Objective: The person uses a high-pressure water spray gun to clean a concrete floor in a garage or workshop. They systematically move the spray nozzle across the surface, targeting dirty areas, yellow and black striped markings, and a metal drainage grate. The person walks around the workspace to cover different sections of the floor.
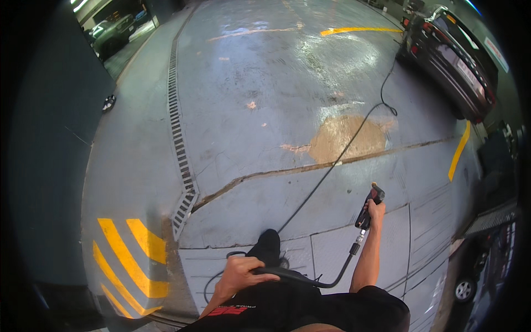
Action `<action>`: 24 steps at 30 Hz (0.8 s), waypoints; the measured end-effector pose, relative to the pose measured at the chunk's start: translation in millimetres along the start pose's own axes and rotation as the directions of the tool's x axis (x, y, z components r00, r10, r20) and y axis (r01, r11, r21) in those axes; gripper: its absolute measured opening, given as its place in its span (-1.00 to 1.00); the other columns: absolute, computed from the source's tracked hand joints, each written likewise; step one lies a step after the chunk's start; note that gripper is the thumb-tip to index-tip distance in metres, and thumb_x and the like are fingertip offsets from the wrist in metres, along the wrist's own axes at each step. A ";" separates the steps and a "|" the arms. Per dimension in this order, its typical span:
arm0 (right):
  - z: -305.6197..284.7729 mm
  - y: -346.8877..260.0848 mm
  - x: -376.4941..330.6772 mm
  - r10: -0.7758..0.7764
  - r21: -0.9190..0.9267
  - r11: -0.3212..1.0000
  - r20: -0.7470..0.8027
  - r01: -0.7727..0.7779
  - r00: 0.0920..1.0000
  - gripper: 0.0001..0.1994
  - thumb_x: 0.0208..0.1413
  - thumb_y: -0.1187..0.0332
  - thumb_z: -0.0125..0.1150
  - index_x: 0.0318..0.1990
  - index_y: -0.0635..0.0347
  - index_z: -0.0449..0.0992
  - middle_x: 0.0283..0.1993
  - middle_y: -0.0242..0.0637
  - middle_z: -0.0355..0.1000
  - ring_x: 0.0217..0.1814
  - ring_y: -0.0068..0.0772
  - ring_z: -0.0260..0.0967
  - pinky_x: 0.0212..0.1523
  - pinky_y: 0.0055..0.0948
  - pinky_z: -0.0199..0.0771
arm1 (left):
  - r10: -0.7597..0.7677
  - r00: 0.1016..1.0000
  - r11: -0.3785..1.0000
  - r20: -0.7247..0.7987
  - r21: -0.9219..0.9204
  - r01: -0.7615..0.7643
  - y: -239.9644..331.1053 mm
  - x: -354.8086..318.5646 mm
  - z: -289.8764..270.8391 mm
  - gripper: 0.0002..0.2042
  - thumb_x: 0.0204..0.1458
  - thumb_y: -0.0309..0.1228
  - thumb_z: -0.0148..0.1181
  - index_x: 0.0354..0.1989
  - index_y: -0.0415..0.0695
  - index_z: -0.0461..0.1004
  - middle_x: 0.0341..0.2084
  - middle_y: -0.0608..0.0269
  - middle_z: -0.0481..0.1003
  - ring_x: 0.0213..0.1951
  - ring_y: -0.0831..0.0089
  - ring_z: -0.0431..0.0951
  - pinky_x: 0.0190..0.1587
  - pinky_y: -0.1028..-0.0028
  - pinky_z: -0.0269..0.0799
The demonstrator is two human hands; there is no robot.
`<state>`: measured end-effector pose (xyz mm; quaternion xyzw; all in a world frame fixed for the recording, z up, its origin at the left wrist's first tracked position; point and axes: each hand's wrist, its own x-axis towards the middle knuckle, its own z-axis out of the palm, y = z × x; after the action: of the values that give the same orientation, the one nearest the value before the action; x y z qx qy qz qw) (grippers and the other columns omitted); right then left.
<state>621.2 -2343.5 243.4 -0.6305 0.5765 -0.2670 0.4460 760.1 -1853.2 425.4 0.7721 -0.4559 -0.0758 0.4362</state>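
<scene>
Black spray gun (369, 207) is clamped in my right hand (376, 211), held out ahead with its long axis pointing up and away toward the dark car (451, 61). My left hand (239, 275), nearer my body, closes around the black hose (301, 278) trailing back from the gun.

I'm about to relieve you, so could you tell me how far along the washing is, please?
The floor already shines wet. The right hand holds the spray gun; the left hand holds the black hose. The dark car stands apart, away from the gun.
</scene>
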 end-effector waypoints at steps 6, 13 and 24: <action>62.3 -11.6 145.2 0.089 0.051 0.994 0.081 -0.093 0.993 -0.54 0.20 0.00 0.12 -0.58 0.18 0.36 -0.72 -0.28 0.28 -0.74 -0.38 0.27 -0.68 -0.36 0.30 | -0.208 0.965 0.977 -0.162 -0.080 0.197 -65.5 148.2 19.2 -0.57 -0.34 -0.08 0.56 -0.58 -0.22 0.55 -0.71 0.23 0.48 -0.69 0.34 0.48 -0.61 0.50 0.36; 51.5 15.1 200.3 0.698 0.040 0.688 0.236 -0.724 0.676 -0.93 0.02 0.46 0.06 -0.44 0.24 0.35 -0.58 -0.15 0.37 -0.62 -0.20 0.39 -0.54 -0.22 0.49 | -0.267 0.959 0.951 0.091 -0.136 0.278 -80.4 347.9 -6.7 -0.61 -0.14 -0.16 0.47 -0.54 -0.30 0.54 -0.69 0.09 0.47 -0.69 0.28 0.42 -0.57 0.45 0.33; 131.5 13.9 312.5 0.941 -0.330 0.227 0.317 -0.916 0.119 -0.77 0.02 0.35 0.09 -0.27 0.36 0.33 -0.47 0.02 0.40 -0.51 0.11 0.48 -0.50 0.17 0.53 | -0.377 0.852 0.894 0.364 -0.097 0.437 -132.3 711.6 28.1 -0.64 -0.09 -0.21 0.44 -0.55 -0.33 0.55 -0.78 0.08 0.39 -0.73 0.42 0.28 -0.59 0.44 0.24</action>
<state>786.6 -2610.7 115.4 -0.1875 0.7253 0.2403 0.6173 1237.6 -2391.3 509.8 0.7852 -0.3405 -0.3371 0.3924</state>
